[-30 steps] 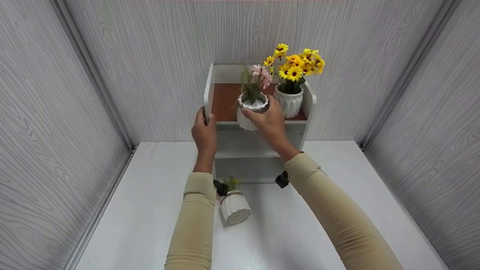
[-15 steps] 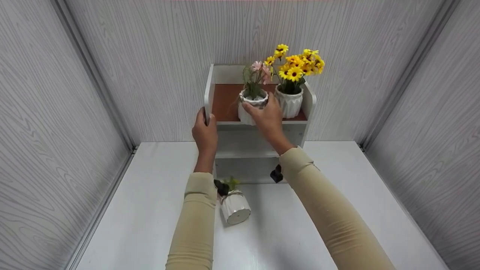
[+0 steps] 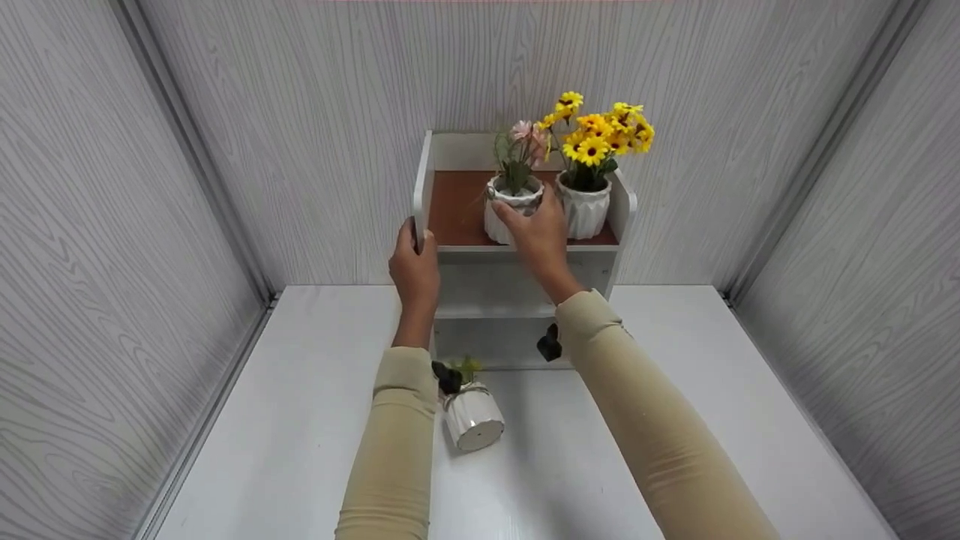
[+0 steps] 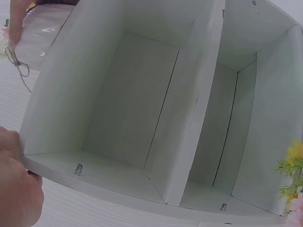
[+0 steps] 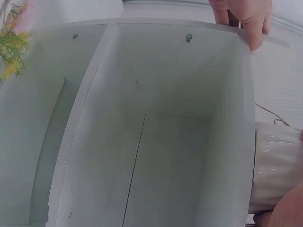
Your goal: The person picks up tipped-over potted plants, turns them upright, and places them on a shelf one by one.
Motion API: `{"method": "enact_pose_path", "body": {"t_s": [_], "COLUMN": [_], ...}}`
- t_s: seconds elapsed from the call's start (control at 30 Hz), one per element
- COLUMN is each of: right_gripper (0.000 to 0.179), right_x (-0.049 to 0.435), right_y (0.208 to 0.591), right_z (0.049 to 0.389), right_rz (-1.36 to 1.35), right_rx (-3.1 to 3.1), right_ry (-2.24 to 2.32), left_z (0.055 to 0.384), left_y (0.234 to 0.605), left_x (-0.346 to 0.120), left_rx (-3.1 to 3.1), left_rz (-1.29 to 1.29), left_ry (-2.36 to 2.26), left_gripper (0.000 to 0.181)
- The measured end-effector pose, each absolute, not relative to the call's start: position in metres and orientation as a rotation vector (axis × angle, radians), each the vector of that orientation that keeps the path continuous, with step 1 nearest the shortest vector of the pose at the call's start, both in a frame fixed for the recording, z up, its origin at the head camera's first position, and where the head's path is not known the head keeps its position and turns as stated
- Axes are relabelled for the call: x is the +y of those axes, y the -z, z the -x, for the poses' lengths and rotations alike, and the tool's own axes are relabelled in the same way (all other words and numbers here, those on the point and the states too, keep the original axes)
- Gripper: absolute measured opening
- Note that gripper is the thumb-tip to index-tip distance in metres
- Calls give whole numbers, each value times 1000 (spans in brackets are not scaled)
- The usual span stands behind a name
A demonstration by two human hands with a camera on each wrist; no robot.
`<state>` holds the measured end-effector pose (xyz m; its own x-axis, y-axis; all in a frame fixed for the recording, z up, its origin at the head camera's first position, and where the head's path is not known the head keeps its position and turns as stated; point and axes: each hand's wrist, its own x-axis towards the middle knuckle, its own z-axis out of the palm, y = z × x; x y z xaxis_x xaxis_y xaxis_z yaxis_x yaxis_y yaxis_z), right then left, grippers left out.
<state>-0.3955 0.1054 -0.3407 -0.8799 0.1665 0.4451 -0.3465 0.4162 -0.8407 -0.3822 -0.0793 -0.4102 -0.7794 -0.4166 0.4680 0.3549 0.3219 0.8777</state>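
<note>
Head view shows the right hand (image 3: 538,236) clamped by thumb and fingers on the pink-flower pot (image 3: 499,225), which stands upright on the shelf's (image 3: 456,214) brown top, partly covered by this hand. The left hand (image 3: 415,271) grips the shelf's side panel, some fingertips hidden. Below, the lying pot (image 3: 472,416) is partly hidden behind a black device (image 3: 448,377); right wrist view cuts off the upper pot.

A white pot of pink flowers (image 3: 498,225), held in the right hand (image 3: 543,234), stands upright on a brown-topped white shelf (image 3: 457,206), at the near edge, just left of a pot of yellow flowers (image 3: 586,212); the shelf's open compartments (image 3: 487,281) face near, its left side (image 3: 423,184) gripped by the left hand (image 3: 416,271)
</note>
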Motion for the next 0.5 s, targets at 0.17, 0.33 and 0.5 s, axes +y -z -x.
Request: {"method": "enact_pose_path", "body": {"t_s": [0.17, 0.33, 0.5], "right_gripper": [80, 81, 83], "right_x": [105, 105, 110], "right_y": [341, 340, 340], "right_z": [401, 407, 412], "right_rz": [-149, -144, -119], "right_rx": [-2189, -2170, -2194], "right_ry": [-1495, -1521, -1527], "left_z": [380, 380, 381], "left_y": [410, 409, 409], "left_x": [-80, -80, -75], "left_rx": [-1929, -1919, -1934], "left_rz": [-57, -51, -55], "left_ry": [1516, 1523, 1526], "left_gripper": [48, 47, 46]}}
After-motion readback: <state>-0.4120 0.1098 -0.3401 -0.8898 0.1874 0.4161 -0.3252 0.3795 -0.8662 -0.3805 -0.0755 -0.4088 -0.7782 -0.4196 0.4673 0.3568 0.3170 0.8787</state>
